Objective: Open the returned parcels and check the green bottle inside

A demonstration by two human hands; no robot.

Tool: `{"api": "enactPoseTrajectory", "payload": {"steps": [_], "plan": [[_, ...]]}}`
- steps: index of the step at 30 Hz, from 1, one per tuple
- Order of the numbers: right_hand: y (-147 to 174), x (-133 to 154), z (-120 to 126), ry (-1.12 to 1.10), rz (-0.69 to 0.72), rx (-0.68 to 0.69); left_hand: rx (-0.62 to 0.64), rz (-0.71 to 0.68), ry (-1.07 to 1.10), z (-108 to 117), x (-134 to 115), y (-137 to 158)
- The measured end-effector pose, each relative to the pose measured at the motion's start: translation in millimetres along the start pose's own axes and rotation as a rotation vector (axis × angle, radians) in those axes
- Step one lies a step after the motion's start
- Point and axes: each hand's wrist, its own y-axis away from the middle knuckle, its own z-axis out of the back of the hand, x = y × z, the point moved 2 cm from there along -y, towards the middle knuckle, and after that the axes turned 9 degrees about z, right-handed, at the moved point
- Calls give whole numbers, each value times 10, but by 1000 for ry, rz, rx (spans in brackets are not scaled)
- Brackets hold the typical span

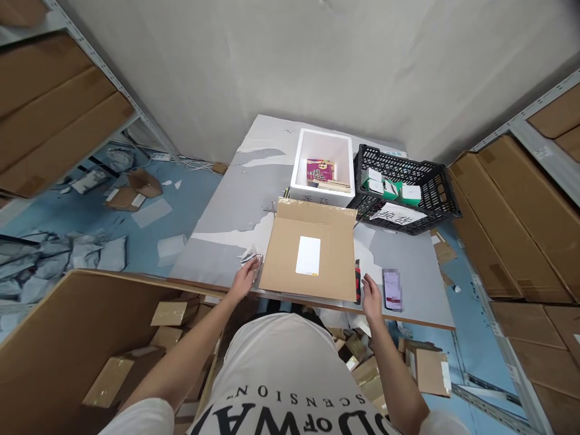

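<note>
A brown cardboard box (285,254) with a white label (308,255) lies in front of me at the table's near edge, its far flap raised. At its left side my left hand (245,279) has its fingers closed on a wad of crumpled paper (250,254). My right hand (372,297) is off the box's right side, fingers loosely apart and holding nothing. Between that hand and the box lies a red and black utility knife (357,283). A phone (393,290) with a lit screen rests to the right of the hand.
Behind the box stand a white foam box (295,172) with books inside and a black plastic crate (437,181) with small green and white boxes. A large open carton (54,326) of smaller boxes is at my left. Shelves of cartons (512,217) flank both sides.
</note>
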Motion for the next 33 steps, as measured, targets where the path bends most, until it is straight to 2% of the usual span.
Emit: {"api": "enactPoseTrajectory", "payload": {"steps": [3,6,12,15,18,22,27,30,33], "plan": [[333,-294,88,-57,33,111,165,-98,-187,67,169,230],[516,-416,-71,-125,70,252,275,-164,-326,-12,235,380],[421,-354,-483,-164,72,217,142,-121,-345,-215,288,363],[380,-332,-511,-139,84,209,138,-140,-343,-244,310,353],[368,-256,-426,-98,95,225,112,-164,-348,-207,240,375],[319,83,-174,-16,195,232,89,-227,-343,-76,-94,451],[167,793,190,112,348,189,142,-358,-234,88,-788,561],[33,1192,314,208,343,128,178,-411,-198,104,-1158,561],[-130,1496,347,246,274,110,175,-384,-190,52,-1410,478]]}}
